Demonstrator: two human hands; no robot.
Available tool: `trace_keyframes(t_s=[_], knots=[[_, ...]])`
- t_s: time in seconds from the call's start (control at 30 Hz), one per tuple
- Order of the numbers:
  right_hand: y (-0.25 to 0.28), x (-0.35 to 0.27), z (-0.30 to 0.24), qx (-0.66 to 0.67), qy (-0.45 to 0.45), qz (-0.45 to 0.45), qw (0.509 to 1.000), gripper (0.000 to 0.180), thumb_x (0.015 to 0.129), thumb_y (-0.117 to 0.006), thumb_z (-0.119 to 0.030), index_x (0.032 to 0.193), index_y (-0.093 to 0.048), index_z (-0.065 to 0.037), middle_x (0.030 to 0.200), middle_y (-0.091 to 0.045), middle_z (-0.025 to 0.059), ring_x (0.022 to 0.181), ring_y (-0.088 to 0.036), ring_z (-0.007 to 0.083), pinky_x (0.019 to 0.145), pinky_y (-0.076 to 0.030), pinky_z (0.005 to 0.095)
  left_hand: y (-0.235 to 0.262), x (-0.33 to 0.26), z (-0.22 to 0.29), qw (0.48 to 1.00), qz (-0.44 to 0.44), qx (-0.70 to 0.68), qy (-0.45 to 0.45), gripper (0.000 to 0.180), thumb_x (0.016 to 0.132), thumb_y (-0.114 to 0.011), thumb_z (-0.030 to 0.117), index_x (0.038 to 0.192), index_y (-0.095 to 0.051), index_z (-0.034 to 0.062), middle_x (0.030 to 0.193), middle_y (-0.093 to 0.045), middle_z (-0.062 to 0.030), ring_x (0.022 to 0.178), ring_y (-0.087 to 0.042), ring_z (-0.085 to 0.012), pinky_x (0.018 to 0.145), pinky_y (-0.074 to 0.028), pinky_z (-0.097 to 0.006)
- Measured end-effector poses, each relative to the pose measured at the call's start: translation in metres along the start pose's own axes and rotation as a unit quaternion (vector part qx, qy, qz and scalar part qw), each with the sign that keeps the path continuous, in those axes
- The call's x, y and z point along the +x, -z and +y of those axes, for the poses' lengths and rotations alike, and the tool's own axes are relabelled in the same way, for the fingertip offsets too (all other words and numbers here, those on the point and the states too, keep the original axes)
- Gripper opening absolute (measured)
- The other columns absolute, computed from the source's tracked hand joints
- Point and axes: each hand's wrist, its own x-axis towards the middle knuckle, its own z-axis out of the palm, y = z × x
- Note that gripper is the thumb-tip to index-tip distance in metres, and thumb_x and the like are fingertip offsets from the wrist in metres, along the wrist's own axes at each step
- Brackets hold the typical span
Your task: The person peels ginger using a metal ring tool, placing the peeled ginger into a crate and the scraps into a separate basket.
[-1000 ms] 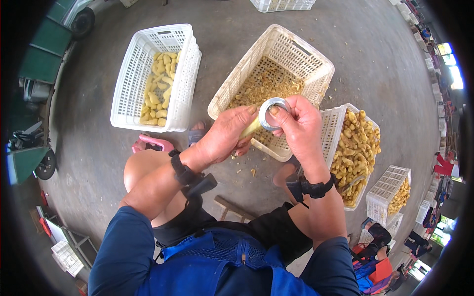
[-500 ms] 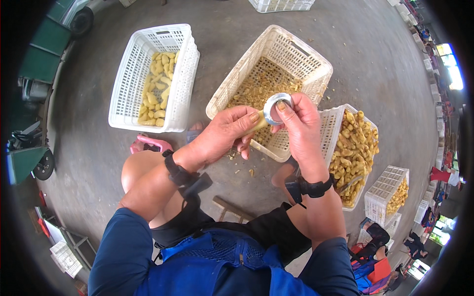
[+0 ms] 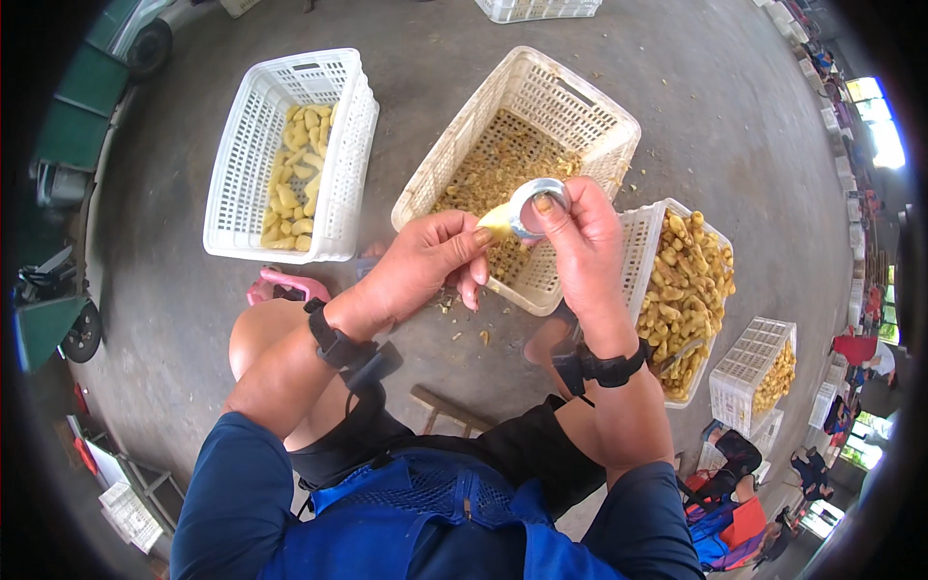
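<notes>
Pale-yellow stubby root chunk [image 3: 496, 221] pinched in left hand [image 3: 430, 257], poking out past the fingertips, right hand [image 3: 586, 238] hanging onto a silvery metal ring [image 3: 517, 207].

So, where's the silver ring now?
In the head view, the silver ring is right of centre, in the right hand, beside the yellow piece in the left hand.

Three crates stand around the seated person's [image 3: 416, 503] front.
Over on the person's left, the left crate [image 3: 354, 184] holds root pieces [image 3: 290, 199]; ahead, the middle crate [image 3: 561, 104] has scraps [image 3: 517, 157] across its bottom; just beside it, the right crate [image 3: 634, 253] is heaped with roots [image 3: 690, 280]. Above the middle crate's near side, a root piece [image 3: 496, 221] runs from the left hand [image 3: 435, 256] to the ring tool [image 3: 516, 206] in the right hand [image 3: 585, 237]. Farther right stands an outer crate [image 3: 739, 377]; beyond the middle one, a far crate [image 3: 536, 10].
</notes>
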Motion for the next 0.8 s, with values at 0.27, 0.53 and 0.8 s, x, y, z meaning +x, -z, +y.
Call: trace_keyframes(t_s=[0.27, 0.53, 0.8], knots=[[0.001, -0.003, 0.000, -0.220, 0.083, -0.016, 0.972, 0.016, 0.102, -0.071, -0.015, 0.097, -0.060, -0.004, 0.088, -0.067, 0.0032, 0.079, -0.064, 0.0111, 0.063, -0.052, 0.0279, -0.001, -0.001, 0.004, 0.996, 0.013, 0.090, -0.008, 0.025, 0.112, -0.055, 0.025, 0.100, -0.060, 0.0034, 0.078, -0.067, -0.0037, 0.061, -0.064, -0.0104, 0.059, -0.055, -0.025], [0.019, 0.013, -0.007, -0.017, -0.041, 0.085, 0.995, 0.013, 0.102, -0.068, -0.011, 0.093, -0.060, -0.005, 0.090, -0.067, 0.0049, 0.079, -0.065, 0.0101, 0.064, -0.057, 0.0275, 0.004, -0.008, 0.003, 0.992, 0.011, 0.118, -0.047, 0.026, 0.112, -0.056, 0.026, 0.101, -0.061, 0.0025, 0.076, -0.066, -0.0025, 0.061, -0.062, -0.0083, 0.058, -0.052, -0.022], [-0.007, -0.002, -0.001, -0.138, 0.026, -0.042, 0.989, 0.022, 0.098, -0.076, -0.017, 0.087, -0.061, -0.005, 0.078, -0.057, -0.0032, 0.073, -0.050, 0.0067, 0.064, -0.042, 0.0262, 0.002, -0.008, 0.002, 0.976, 0.032, 0.210, -0.053, 0.025, 0.111, -0.060, 0.025, 0.106, -0.063, 0.0007, 0.075, -0.063, -0.0015, 0.065, -0.059, -0.0082, 0.059, -0.049, -0.025]])
